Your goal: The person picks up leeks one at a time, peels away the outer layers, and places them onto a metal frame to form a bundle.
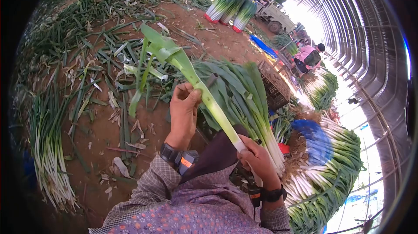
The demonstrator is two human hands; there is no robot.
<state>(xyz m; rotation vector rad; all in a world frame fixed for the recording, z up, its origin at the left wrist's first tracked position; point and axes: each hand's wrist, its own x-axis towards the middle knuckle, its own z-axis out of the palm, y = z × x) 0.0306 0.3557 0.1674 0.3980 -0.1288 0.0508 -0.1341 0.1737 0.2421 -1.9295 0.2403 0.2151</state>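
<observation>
One long leek point(217, 111) lies across both hands, its green leaves at the upper left and its white end at the lower right. My left hand point(185, 107) pinches the green part, thumb on top. Fingers of my right hand point(257, 158) are closed round the white end. Just beyond and to the right, a pile of trimmed leeks point(244, 99) rests with its leaves up and white stems down, partly behind my right hand.
Loose leeks point(50, 147) lie at left. Leaf scraps point(87, 38) cover the soil. A large leek heap point(331, 177) with blue plastic point(311, 140) is at right, near a brown crate point(274, 86). Farther off are tied bundles point(230, 5), a truck point(274, 14) and a person in pink point(308, 57).
</observation>
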